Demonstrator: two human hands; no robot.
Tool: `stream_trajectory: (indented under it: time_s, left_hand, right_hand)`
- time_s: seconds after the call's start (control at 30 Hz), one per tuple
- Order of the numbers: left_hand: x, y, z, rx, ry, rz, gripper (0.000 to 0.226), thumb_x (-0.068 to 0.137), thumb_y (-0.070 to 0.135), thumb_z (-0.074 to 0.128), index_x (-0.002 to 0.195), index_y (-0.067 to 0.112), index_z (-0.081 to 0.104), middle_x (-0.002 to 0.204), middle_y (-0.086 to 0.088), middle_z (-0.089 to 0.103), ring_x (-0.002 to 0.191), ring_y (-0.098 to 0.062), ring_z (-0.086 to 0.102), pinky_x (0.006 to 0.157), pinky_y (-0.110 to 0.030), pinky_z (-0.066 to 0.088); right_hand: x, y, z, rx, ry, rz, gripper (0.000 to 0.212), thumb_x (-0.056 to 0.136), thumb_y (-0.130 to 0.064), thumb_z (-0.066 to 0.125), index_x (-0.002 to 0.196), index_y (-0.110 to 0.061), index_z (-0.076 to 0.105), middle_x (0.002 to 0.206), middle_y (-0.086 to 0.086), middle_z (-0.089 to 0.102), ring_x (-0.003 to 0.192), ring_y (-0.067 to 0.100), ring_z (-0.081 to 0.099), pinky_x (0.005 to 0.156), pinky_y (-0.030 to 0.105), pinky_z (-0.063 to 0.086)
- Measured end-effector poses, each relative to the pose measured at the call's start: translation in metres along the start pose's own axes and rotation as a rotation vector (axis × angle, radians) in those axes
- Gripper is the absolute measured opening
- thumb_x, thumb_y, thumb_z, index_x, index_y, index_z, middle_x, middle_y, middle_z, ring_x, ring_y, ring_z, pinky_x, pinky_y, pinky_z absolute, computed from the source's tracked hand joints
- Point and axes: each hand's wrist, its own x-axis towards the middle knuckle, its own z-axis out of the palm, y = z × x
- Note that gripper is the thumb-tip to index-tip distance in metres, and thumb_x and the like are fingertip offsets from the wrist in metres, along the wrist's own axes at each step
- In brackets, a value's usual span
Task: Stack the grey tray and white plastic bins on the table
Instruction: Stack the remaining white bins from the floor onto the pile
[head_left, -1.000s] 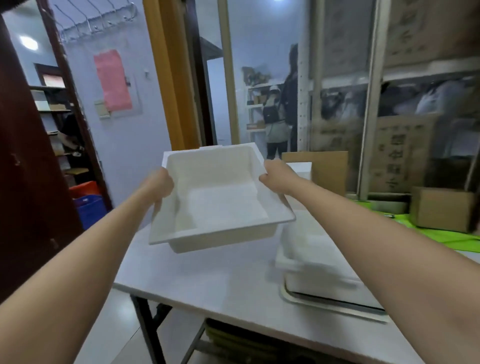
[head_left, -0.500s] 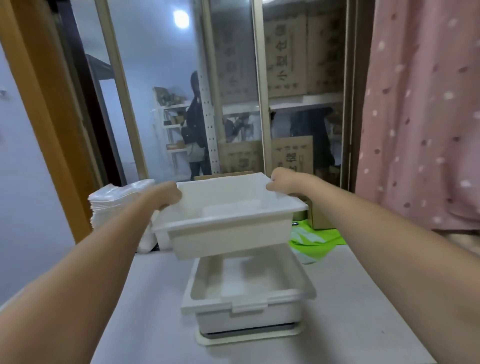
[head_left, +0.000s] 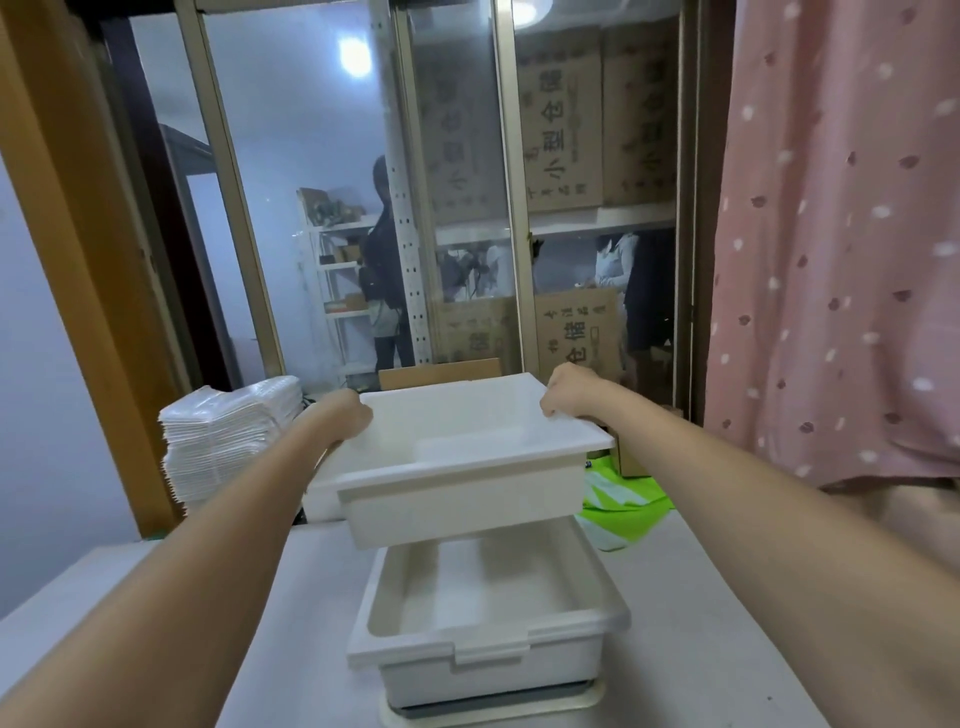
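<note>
Since half a second ago the held white bin (head_left: 457, 457) has stayed in the air over the lower one, with only a small shift of the view; a second ago it was well off to the left of the stack, tilted, over the near edge of the worktop (head_left: 156, 613).

Both hands carry this upper bin by its side rims. The left hand (head_left: 349, 415) is curled shut over the left rim near the far corner, and the right hand (head_left: 567, 389) is curled shut over the right rim near its far corner. The fingers of both are folded tight around the rim; their tips are hidden behind the rim and knuckles, so how far they reach under it cannot be told. The bin hangs nearly level, open side up, its near wall facing the camera.

Directly beneath it, and apart from it, a second white bin (head_left: 488, 639) sits open side up, with a notched lip on its near rim. This lower bin rests on the grey tray (head_left: 493, 712), whose pale edge shows around the bin's base at the near end of the worktop.

At the far left of the worktop stands a stack of clear plastic lids (head_left: 228, 436). A green sheet (head_left: 618, 499) lies at the far right, beside a pink dotted curtain (head_left: 841, 234).
</note>
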Motion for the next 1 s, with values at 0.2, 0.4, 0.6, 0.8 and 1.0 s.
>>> stream_trajectory:
  time_s: [0.2, 0.4, 0.6, 0.8, 1.0]
  left_hand:
    - [-0.005, -0.013, 0.0, -0.651, -0.135, -0.124, 0.033, 0.098, 0.027, 0.045, 0.112, -0.003, 0.053, 0.093, -0.008, 0.055, 0.08, -0.02, 0.051, 0.076, -0.026, 0.04]
    - [-0.014, -0.005, 0.019, -1.425, -0.096, -0.461, 0.05, 0.086, 0.055, 0.045, 0.1, 0.008, 0.051, 0.096, -0.011, 0.058, 0.091, -0.026, 0.057, 0.081, -0.038, 0.051]
    - [-0.03, 0.022, 0.049, -1.52, 0.12, -0.674, 0.085, 0.066, 0.06, 0.054, 0.137, 0.018, 0.037, 0.141, -0.01, 0.042, 0.125, -0.038, 0.043, 0.105, -0.056, 0.035]
    - [-0.045, 0.071, 0.069, -1.537, 0.142, -0.642, 0.084, 0.071, 0.039, 0.055, 0.145, 0.016, 0.026, 0.137, -0.017, 0.041, 0.121, -0.04, 0.045, 0.103, -0.052, 0.039]
    - [-0.03, 0.055, 0.061, -1.472, 0.15, -0.591, 0.072, 0.071, 0.031, 0.051, 0.14, 0.016, 0.035, 0.117, -0.013, 0.056, 0.104, -0.036, 0.054, 0.09, -0.044, 0.047]
  right_hand:
    - [-0.002, 0.001, 0.0, -0.023, 0.025, 0.101, 0.016, 0.089, -0.008, 0.053, 0.104, -0.005, 0.053, 0.1, 0.012, 0.052, 0.065, 0.018, 0.047, 0.05, 0.023, 0.034]
    - [0.003, 0.0, 0.007, 0.001, 0.231, 0.208, 0.032, 0.093, -0.01, 0.044, 0.118, 0.0, 0.06, 0.117, 0.016, 0.063, 0.101, 0.031, 0.064, 0.057, 0.025, 0.044]
    - [0.008, -0.009, 0.017, 0.075, 0.278, 0.318, 0.041, 0.09, -0.007, 0.049, 0.129, 0.003, 0.05, 0.117, 0.016, 0.063, 0.102, 0.029, 0.065, 0.054, 0.027, 0.046]
    - [0.004, -0.017, 0.032, 0.273, 0.251, 0.326, 0.052, 0.089, -0.007, 0.052, 0.136, 0.002, 0.033, 0.12, 0.016, 0.057, 0.095, 0.029, 0.062, 0.038, 0.026, 0.037]
    - [0.005, 0.0, 0.021, 0.67, 0.186, 0.359, 0.058, 0.083, -0.008, 0.054, 0.138, -0.003, 0.035, 0.115, 0.013, 0.055, 0.08, 0.029, 0.064, 0.044, 0.032, 0.057]
